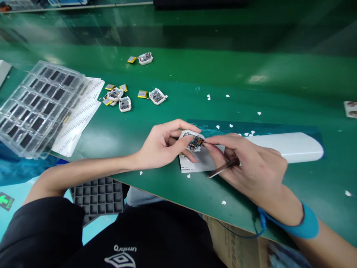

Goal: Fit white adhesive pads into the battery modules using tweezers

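My left hand (167, 145) grips a small white device housing (193, 141) with a bare circuit board inside, the thumb lying over the board. At the housing's right edge, the thumb and forefinger of my right hand (245, 160) are pinched together; whatever is between those fingertips is too small to make out. Metal tweezers (223, 168) are tucked in the same hand, their end pointing down and left. Beneath both hands lies a white printed sheet (192, 165). A blue wrist strap (304, 221) with a cord circles my right wrist.
Similar housings with yellow batteries lie in a pile (115, 95), beside it (157, 96) and farther back (145, 58). Clear trays (41, 108) sit on paper sheets (80, 123) at left. A long white rounded piece (298, 147) rests at right. Small white bits (259, 113) dot the green table (178, 193).
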`<action>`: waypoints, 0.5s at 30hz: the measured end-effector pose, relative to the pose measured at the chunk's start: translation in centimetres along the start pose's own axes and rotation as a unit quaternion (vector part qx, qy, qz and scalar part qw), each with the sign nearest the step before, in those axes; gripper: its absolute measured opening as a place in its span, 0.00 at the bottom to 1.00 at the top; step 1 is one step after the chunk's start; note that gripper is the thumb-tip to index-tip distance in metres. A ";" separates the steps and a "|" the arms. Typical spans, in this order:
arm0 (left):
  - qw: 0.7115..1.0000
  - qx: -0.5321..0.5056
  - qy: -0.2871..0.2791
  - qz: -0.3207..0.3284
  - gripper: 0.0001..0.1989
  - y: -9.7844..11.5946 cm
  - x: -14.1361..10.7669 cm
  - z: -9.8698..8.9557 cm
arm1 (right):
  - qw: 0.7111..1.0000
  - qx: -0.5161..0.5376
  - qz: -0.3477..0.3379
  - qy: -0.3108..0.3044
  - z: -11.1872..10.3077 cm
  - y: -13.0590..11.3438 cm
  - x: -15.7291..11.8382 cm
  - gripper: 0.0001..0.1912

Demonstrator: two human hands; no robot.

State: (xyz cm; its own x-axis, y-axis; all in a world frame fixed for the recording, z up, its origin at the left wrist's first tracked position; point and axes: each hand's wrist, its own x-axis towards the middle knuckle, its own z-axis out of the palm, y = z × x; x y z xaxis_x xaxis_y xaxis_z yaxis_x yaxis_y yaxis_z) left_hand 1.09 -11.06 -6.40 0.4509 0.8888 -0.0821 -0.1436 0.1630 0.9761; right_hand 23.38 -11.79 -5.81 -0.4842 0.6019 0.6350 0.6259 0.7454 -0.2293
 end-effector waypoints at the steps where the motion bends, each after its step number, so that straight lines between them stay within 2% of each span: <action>1: 1.000 0.001 0.005 0.001 0.17 0.0 0.0 0.0 | 1.000 0.000 0.001 -0.006 0.0 -0.1 0.0 0.15; 8: 0.999 0.014 0.025 0.017 0.14 -0.3 -0.5 0.7 | 1.000 -0.004 -0.016 -0.012 -0.1 -0.2 -0.5 0.19; 12: 0.996 0.073 0.039 0.032 0.12 -0.6 -1.0 0.8 | 0.999 -0.013 -0.034 -0.019 -0.2 -0.3 -0.8 0.17; 15: 0.993 0.097 0.047 0.043 0.10 -0.5 -1.1 0.8 | 0.998 -0.041 -0.045 -0.035 -0.4 -0.4 -0.9 0.21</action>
State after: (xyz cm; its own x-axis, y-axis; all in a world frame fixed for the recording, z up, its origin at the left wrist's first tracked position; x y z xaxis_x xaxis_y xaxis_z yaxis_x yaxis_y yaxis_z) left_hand 1.38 -12.43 -6.67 0.3589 0.9334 -0.0070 -0.0012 0.0079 1.0000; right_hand 23.74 -12.75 -6.00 -0.5805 0.5541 0.5967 0.6241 0.7734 -0.1110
